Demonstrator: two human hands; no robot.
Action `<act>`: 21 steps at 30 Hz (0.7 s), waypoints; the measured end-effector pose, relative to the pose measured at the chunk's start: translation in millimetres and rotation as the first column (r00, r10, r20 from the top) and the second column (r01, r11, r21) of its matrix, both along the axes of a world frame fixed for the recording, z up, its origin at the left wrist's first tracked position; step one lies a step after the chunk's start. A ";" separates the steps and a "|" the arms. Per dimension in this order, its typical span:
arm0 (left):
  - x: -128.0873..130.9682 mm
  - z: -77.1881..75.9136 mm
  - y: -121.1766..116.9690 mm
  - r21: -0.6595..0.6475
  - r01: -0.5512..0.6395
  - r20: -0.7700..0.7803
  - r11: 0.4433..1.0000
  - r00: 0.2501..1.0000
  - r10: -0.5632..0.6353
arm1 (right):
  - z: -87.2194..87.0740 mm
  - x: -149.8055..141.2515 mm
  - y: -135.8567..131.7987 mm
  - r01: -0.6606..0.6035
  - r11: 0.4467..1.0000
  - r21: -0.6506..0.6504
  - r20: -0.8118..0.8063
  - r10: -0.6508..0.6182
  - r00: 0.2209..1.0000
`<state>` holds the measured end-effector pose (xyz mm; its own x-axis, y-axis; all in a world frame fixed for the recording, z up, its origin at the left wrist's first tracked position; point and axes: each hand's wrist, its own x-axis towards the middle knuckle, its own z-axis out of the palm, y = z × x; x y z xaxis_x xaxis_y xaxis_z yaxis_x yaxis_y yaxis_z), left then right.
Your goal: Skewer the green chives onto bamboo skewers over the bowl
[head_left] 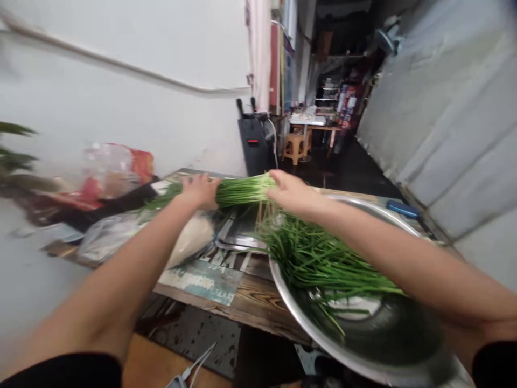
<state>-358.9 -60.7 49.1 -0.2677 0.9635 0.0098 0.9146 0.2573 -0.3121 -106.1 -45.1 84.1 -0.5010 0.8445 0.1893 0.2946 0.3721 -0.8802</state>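
Observation:
A bunch of garlic chives (244,192) lies sideways over the far part of the table, leaves to the left and pale cut ends to the right. My left hand (201,191) is wrapped over its leafy part. At the pale ends, my right hand (294,194) grips with the thumb on top; its other fingers are partly hidden. Below my right forearm, more loose chives (323,253) fill the back of a large steel basin (288,304). Under the bunch sits a metal tray (242,241), partly covered by leaves.
Left of the tray are a bag of pale contents (193,240) and clear plastic bags (107,237). A red and clear plastic package (121,170) stands by the wall. A black speaker-like box (254,140) rises behind the wooden table (258,293). A blue case (403,209) lies beyond the basin.

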 end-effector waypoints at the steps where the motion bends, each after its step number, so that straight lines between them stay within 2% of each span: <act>1: 7.6 7.0 -5.3 0.011 0.050 -0.001 0.999 0.999 -0.050 | 14.3 30.0 -6.9 -0.049 0.991 0.121 -0.033 0.053 0.998; 2: 16.3 13.9 -9.3 0.040 0.147 -0.019 0.988 0.989 -0.146 | 26.7 62.6 -14.7 -0.057 0.978 0.201 -0.039 0.066 0.997; 4: 40.2 26.8 -14.1 0.100 0.166 -0.100 0.981 0.983 -0.156 | 41.2 131.5 -30.8 0.022 0.954 0.298 0.009 -0.026 1.000; 6: 76.3 37.5 -17.3 0.138 0.232 -0.148 0.963 0.966 -0.212 | 36.1 199.5 -43.7 0.192 0.915 0.353 0.065 -0.229 0.971; 8: 124.6 43.4 -23.4 0.128 0.333 -0.117 0.934 0.941 -0.319 | 10.5 260.5 -50.4 0.391 0.856 0.339 0.113 -0.450 0.886; 9: 151.7 43.5 -28.1 0.103 0.390 -0.070 0.915 0.921 -0.384 | -8.3 286.7 -52.1 0.502 0.805 0.316 0.155 -0.566 0.810; 10: 179.2 41.1 -33.7 0.065 0.482 -0.003 0.874 0.876 -0.483 | -29.3 309.3 -53.5 0.584 0.748 0.316 0.231 -0.658 0.717; 11: 205.9 36.3 -39.8 0.006 0.612 0.094 0.791 0.787 -0.610 | -51.3 328.0 -55.3 0.613 0.722 0.323 0.343 -0.692 0.635; 13: 252.6 20.5 -51.2 -0.042 0.804 0.259 0.593 0.582 -0.771 | -92.8 353.2 -61.4 0.646 0.690 0.327 0.571 -0.689 0.447; 14: 271.1 11.0 -55.2 -0.047 0.854 0.303 0.518 0.507 -0.807 | -110.3 360.5 -65.4 0.660 0.678 0.323 0.657 -0.663 0.360; 16: 297.7 -6.7 -57.0 -0.089 0.904 0.345 0.418 0.421 -0.839 | -136.1 367.0 -72.5 0.673 0.680 0.291 0.708 -0.626 0.327; 18: 312.5 -19.1 -49.0 -0.116 0.911 0.341 0.396 0.411 -0.845 | -149.8 367.4 -75.0 0.681 0.686 0.257 0.730 -0.600 0.328; 21: 320.0 -29.1 -24.8 -0.027 0.903 0.303 0.429 0.416 -0.857 | -155.3 363.9 -68.2 0.700 0.676 0.232 0.750 -0.582 0.313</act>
<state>-38.9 -85.6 20.0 0.7576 0.6453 -0.0982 0.6461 -0.7627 -0.0268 257.8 -113.3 -71.2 0.3123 0.9479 -0.0627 0.9179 -0.3181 -0.2374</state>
